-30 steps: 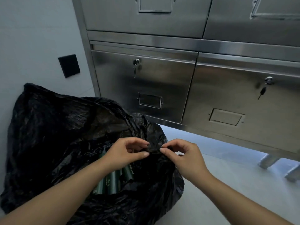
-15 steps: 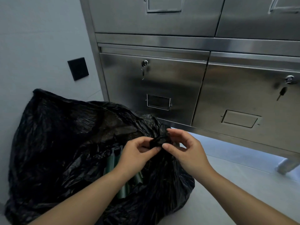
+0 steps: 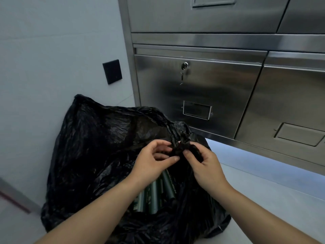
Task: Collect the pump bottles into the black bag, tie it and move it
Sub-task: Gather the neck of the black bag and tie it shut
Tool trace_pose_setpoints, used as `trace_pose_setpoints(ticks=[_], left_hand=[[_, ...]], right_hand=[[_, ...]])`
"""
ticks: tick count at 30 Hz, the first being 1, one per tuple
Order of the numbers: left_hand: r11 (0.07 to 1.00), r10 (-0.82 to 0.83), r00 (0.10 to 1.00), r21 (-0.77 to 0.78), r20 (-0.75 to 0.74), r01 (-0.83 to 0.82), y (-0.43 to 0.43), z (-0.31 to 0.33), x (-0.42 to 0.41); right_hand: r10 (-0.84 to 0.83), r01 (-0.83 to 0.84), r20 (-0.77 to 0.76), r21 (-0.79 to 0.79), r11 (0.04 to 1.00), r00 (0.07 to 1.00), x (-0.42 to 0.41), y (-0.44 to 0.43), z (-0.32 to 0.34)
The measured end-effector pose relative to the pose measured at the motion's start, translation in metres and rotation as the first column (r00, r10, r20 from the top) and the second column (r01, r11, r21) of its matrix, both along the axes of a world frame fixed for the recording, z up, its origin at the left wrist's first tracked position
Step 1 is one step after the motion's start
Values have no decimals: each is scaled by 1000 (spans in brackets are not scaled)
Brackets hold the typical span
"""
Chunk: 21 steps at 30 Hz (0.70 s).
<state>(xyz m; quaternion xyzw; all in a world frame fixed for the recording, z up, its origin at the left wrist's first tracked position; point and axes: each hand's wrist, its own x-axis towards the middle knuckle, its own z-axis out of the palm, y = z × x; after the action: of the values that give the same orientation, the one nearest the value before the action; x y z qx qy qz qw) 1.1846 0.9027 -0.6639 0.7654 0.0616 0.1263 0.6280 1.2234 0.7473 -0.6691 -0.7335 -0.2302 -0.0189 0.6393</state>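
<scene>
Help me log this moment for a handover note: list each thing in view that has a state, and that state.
black bag: on the floor, mouth gathered at one spot, otherwise gaping
pump bottles: lying inside the bag, partly visible
left hand: pinching the gathered plastic
right hand: pinching the same bunch
cabinet door: closed, key hanging in its lock

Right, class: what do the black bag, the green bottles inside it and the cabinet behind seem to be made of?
Black bag: thin plastic film, probably; it crinkles and glints in fine folds. Green bottles: dark, satin-smooth, likely plastic or coated metal; the look leaves it open. Cabinet: brushed stainless steel, judging by its grey streaked sheen and blurred reflections.
</scene>
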Motion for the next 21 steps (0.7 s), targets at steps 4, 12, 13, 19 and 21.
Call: trace_pose_setpoints(ticks=[4,12,13,19,21], left_hand=[[998,56,998,1,37,-56,36,8,-7],[990,137,990,36,45,-139,81,7,-14],[986,145,988,69,51,-148,86,8,-14],[952,160,986,256,55,-169,121,12,-21],[933,176,983,312,47,-182,130,10,-26]], right_hand=[[28,-26,85,-26,999,996,-1,19,2],[187,-186,6,-107,977,982,-17,47,0],[193,-192,1,-107,976,981,-19,49,0],[129,-126,40,-60,990,991,-23,72,0],[115,-113,25,-51,992,993,-21,86,-3]])
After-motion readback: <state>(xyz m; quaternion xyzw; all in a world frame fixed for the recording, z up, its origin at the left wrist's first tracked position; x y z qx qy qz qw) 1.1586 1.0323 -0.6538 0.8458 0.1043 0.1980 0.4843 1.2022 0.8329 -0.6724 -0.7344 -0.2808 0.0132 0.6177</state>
